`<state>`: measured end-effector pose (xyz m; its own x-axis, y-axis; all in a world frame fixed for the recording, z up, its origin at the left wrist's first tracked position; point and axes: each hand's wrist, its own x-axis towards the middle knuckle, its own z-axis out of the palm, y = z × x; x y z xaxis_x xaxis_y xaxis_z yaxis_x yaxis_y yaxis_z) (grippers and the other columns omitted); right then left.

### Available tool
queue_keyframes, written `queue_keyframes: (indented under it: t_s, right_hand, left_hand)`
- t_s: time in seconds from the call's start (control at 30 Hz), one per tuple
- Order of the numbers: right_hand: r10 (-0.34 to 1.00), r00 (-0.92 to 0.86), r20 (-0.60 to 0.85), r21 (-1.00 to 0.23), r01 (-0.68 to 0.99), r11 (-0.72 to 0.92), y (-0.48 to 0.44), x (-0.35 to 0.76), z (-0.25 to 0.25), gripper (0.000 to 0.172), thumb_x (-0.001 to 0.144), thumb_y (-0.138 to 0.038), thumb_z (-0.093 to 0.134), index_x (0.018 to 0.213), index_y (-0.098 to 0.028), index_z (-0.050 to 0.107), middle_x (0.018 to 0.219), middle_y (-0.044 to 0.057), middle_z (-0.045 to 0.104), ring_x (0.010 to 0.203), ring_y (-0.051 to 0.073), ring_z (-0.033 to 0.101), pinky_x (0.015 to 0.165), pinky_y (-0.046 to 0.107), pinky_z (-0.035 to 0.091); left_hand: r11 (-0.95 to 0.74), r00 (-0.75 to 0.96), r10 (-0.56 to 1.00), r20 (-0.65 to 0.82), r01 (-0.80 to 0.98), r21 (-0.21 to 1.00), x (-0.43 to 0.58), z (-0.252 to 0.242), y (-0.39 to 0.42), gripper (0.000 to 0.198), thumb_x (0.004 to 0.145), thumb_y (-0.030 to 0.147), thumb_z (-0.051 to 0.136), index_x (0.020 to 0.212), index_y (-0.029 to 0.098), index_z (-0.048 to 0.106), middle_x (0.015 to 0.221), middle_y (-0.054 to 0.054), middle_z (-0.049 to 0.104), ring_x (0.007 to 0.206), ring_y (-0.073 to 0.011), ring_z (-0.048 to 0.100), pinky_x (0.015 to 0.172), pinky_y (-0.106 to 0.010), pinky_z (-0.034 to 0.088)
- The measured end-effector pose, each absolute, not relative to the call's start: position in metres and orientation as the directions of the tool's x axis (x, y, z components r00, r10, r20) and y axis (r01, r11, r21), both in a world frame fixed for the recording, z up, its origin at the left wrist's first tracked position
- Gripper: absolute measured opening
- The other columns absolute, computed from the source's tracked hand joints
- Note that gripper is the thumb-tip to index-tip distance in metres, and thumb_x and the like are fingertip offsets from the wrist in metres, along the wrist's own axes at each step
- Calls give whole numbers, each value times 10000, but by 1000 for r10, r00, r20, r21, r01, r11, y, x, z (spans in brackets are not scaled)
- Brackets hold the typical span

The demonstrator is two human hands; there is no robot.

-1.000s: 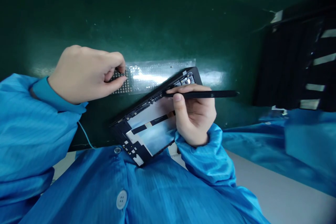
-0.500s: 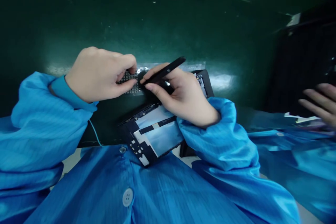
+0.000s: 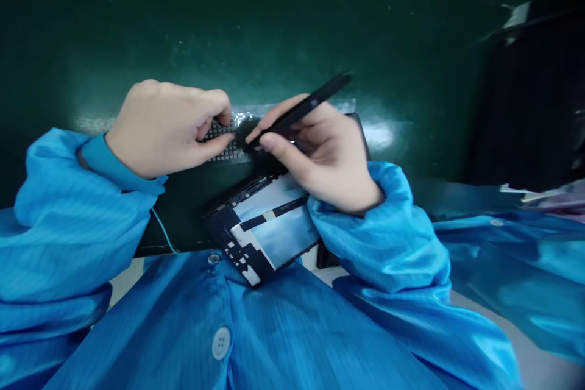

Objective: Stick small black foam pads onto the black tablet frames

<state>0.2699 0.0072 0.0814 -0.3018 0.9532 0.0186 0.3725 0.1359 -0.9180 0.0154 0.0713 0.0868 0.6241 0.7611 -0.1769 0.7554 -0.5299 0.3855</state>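
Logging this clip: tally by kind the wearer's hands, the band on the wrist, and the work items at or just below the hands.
Hands: 2 (left hand, right hand)
Blue wristband: 1
Black pen-shaped tool: 1
Opened device: 1
Gridded sheet: 1
Total: 6

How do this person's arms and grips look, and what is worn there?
The left sleeve and right sleeve are loose, shiny and blue, the left faintly striped. A blue band circles the left wrist; a thin light-blue cord shows below it. The left grip and right grip are bare.
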Motion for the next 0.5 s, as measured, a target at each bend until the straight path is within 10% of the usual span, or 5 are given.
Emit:
queue_keyframes:
  t_s: [0.2,0.5]
  right_hand:
    - [938,209,275,-886,434,163,-39,284,73,154,1130,-458,743,1130,-308,705,1026,29,738,921,214,805,851,418,729]
    - [938,175,298,-876,441,196,-52,290,54,69,1151,-373,686,1200,-326,677,1075,50,756,957,233,811,781,409,690]
  left_hand:
    - [-561,643,756,-123,733,385,12,82,71,330,1068,491,580,1116,238,786,746,3,706,710,-178,573,663,-348,322]
    - [-528,616,778,-122,747,403,11,84,70,395,1080,560,540,1060,242,772,755,-6,683,733,-181,579,681,-361,314]
